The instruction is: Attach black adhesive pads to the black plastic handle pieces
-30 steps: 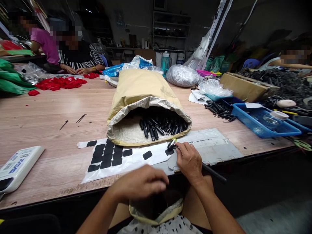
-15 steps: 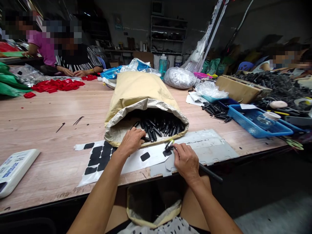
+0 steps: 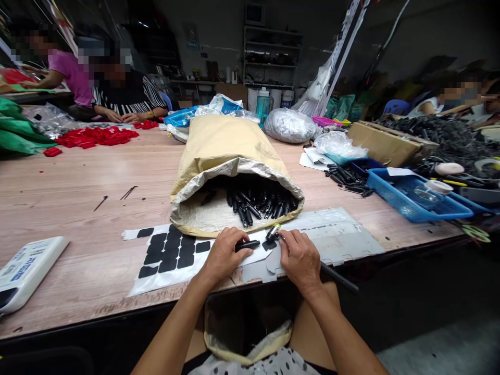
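1. The left hand (image 3: 226, 252), near the centre of the frame, has its fingers closed round a black cylindrical piece (image 3: 252, 244); its free end points right.
2. The right hand (image 3: 300, 258), right of centre, pinches a shiny metal piece (image 3: 272, 232) with a yellow-green end. The two held pieces are near each other but apart.
3. A black rod (image 3: 339, 277) slants from beneath the right hand toward the lower right; whether it joins the metal piece I cannot tell.
4. A white sheet (image 3: 160, 281) with rounded black patches (image 3: 169, 260) lies left of centre on the table (image 3: 78, 177), partly under the left hand.
5. A tan sack (image 3: 234, 138) lies mid-frame, its mouth facing the hands, with many black parts (image 3: 246, 213) inside.
6. A grey board (image 3: 344, 234) reaches right from the sheet; beyond it, at the right, sits a blue tray (image 3: 441, 214).
7. Red pieces (image 3: 97, 135) lie upper left, near a person in a striped top (image 3: 125, 96).
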{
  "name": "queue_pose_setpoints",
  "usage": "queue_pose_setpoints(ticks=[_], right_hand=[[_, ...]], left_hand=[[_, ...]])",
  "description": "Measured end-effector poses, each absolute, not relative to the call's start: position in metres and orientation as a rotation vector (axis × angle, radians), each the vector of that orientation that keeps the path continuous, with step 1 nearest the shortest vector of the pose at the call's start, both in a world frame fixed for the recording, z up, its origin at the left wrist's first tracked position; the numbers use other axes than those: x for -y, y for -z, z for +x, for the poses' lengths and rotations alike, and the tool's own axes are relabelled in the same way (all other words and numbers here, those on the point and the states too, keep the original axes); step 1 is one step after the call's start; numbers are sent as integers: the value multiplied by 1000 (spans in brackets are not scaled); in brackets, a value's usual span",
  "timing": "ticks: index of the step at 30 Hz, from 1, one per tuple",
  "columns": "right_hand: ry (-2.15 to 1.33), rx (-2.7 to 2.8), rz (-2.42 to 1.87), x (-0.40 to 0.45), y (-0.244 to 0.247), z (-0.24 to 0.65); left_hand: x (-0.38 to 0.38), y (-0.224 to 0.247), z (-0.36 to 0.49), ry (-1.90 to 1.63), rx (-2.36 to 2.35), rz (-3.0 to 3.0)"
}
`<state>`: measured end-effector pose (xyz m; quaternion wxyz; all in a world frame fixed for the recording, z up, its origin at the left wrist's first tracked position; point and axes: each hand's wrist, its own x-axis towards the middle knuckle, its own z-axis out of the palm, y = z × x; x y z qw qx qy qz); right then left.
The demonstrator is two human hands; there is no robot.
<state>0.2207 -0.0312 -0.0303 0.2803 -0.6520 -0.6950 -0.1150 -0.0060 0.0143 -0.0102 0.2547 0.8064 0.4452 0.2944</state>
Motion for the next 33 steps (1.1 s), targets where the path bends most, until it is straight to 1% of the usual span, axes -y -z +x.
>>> queue_pose_setpoints(ticks=[7, 12, 17, 21, 27, 33], right_hand=[[251, 1878, -1709, 30, 29, 225], [38, 1804, -1523, 34, 21, 218], [-180, 1821, -1357, 42, 1, 192], [-141, 1833, -1289, 47, -9, 176], [-115, 1934, -1429, 47, -4, 175], [-56, 1852, -1428, 46, -6, 182]], left_hand=[[-16, 14, -10, -850, -1219, 2118], [-18, 14, -8, -850, -1238, 2115], [-21, 18, -7, -832, -1267, 2096], [-21, 18, -6, -814, -1272, 2102], [-20, 17, -6, -824, -1283, 2114], [-20, 21, -6, -831, -1275, 2100]])
